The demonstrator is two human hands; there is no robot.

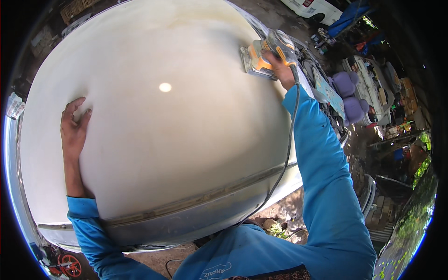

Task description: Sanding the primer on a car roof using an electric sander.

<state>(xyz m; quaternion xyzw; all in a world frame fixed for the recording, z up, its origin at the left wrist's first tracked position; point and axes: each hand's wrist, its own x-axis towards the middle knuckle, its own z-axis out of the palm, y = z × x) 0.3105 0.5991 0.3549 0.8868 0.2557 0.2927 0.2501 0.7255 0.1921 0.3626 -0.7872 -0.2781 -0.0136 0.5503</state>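
My right hand (281,70) grips an orange and grey electric sander (259,55), resting near the upper right edge of a large pale car roof panel (186,121). A black cord (287,147) runs from the sander down along my blue sleeve and over the lower side. My left hand (74,126) rests on the panel at the left, empty, with fingers curled slightly and apart. A dark channel strip (196,194) crosses the lower part of the panel in front of me.
A white vehicle (317,10) stands at the top right. Beyond the panel's right edge are purple seat-like pieces (352,105), a light car body part (373,88) and assorted clutter. A red wheel-shaped object (70,265) lies at the lower left, and plants (277,231) show near my body.
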